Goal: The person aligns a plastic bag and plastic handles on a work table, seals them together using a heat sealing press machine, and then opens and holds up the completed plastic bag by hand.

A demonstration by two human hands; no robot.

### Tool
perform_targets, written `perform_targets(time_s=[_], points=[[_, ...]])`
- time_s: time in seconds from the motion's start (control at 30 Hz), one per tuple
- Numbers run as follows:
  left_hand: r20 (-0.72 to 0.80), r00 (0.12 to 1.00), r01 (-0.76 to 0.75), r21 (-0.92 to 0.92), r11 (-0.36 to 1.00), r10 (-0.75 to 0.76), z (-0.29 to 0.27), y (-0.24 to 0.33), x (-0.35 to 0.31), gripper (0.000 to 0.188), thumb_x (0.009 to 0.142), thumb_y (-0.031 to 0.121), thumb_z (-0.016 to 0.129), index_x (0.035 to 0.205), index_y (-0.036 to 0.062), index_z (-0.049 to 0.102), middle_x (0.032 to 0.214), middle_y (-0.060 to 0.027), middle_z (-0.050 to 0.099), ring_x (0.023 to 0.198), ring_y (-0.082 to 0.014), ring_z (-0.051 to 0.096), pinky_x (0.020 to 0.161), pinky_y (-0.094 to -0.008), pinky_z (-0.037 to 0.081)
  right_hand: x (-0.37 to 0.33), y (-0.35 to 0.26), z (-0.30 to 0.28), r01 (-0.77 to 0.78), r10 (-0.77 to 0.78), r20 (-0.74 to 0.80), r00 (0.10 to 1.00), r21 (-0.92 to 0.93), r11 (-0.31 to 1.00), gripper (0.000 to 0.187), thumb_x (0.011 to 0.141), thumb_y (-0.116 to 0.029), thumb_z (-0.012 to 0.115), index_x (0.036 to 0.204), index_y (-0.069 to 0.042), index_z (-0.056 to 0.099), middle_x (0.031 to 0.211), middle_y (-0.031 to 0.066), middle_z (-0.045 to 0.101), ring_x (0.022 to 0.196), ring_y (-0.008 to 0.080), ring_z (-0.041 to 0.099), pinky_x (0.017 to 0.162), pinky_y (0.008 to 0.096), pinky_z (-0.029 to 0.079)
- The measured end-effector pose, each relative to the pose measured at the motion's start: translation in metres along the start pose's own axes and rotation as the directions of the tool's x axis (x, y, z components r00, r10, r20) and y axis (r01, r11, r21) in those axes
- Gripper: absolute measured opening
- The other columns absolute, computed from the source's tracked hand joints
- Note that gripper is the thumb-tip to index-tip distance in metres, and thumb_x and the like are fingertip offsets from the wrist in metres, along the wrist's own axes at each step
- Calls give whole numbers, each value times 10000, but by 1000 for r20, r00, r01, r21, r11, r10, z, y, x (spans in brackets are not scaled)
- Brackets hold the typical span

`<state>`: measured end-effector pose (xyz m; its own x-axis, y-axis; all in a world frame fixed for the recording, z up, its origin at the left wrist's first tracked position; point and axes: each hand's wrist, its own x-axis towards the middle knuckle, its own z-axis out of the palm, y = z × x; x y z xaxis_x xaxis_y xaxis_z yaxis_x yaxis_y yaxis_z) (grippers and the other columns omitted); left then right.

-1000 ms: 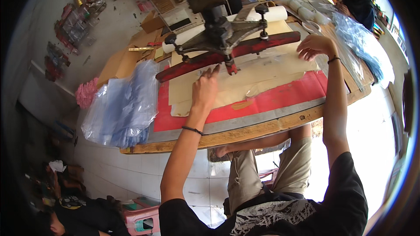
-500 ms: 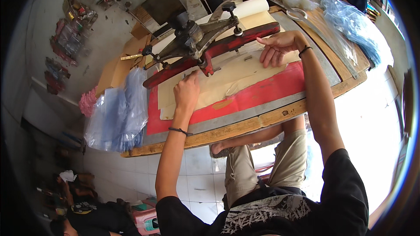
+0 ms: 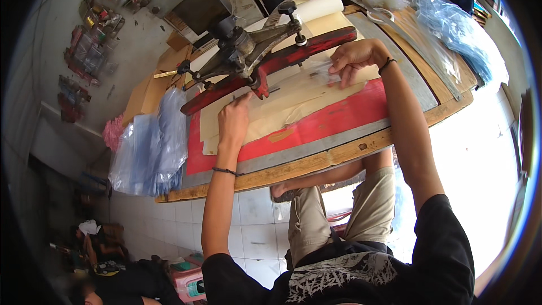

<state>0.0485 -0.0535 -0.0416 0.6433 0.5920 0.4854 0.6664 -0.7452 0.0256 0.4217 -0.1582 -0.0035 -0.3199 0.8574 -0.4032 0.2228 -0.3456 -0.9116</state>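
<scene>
- Currently, the red bar [image 3: 316,43] of a press is held slantwise above a cream sheet [image 3: 282,114], its ends braced by a dark metal bracket [image 3: 265,55].
- The cream sheet is spread beneath the bar and out along its near side, and is backed there by a red mat [image 3: 339,111].
- The left hand [image 3: 232,120] is placed on the bar's near side, left of its middle; the fingers are mostly curled, and the index finger is pointed just beside the bar's red fork [image 3: 260,86]. Whether anything is gripped cannot be told.
- The right hand [image 3: 357,59] is held near the bar's right end, on the near side, with fingers bent and the gap to the thumb kept narrow. Clear film [image 3: 323,72] is seen at its fingertips, but whether it is pinched cannot be told.
- A bundle of clear bags [image 3: 148,149] is laid off the bar's left end.
- A white roll [image 3: 322,7] is set behind the bar.
</scene>
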Motion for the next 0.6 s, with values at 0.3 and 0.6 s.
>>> perform_targets(time_s=[0.3,0.6], points=[[-55,994,-89,20,996,90,10,-9,3,354,879,30,524,1185,118,676,1167,-136,684,1026,-297,681,868,-392,564,8,11,-7,89,-83,-74,994,87,992,349,934,-169,667,1163,36,503,1051,124,671,758,175,701,724,340,619],[58,991,-127,174,977,118,4,-1,14,224,948,136,529,1117,115,675,992,-131,717,786,-308,714,701,-422,586,21,22,-16,132,-106,-158,982,161,978,316,942,-219,671,1070,56,583,911,91,678,690,150,679,695,289,617]])
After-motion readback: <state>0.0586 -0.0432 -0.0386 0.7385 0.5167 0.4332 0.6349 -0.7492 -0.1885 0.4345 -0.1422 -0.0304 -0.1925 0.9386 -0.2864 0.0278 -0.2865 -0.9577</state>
